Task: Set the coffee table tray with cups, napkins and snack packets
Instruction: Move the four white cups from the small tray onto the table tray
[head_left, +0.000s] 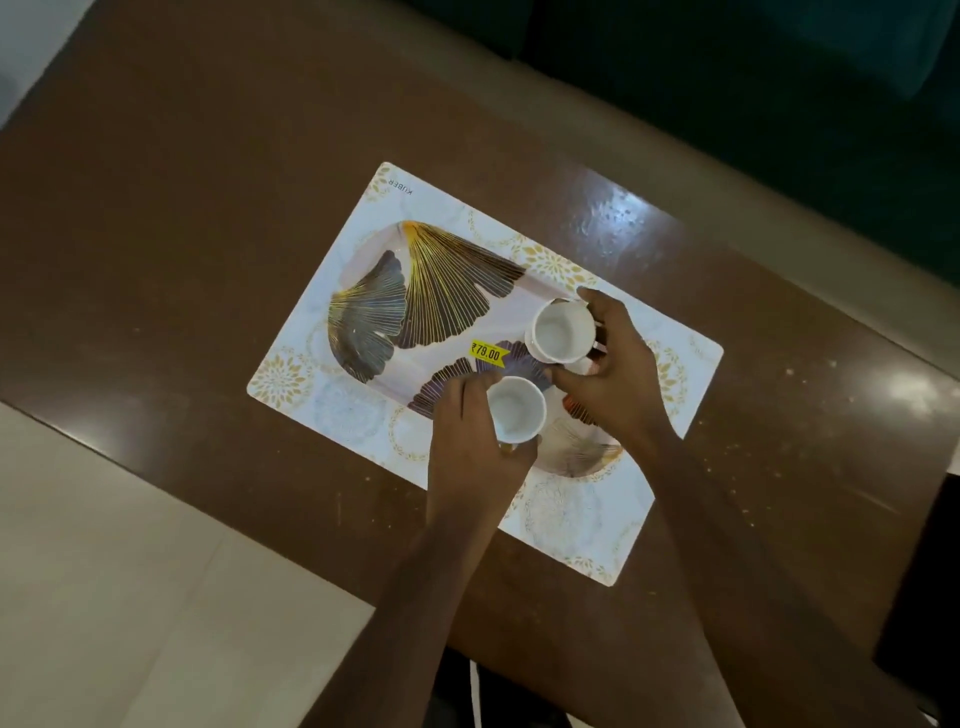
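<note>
Cups sit on the leaf-patterned tray (447, 291): the left hand (470, 447) wraps one white cup (516, 409), the right hand (610, 374) grips the other cup (562, 332) just beyond. Set so close, they might knock together or tip as the fingers let go.

I see the oval tray (363, 312), printed with ginkgo leaves and bearing a yellow price sticker (487, 354), lying flat. Two empty white cups sit upright at its near end: one (516, 409) nearer, one (561, 331) farther.
</note>
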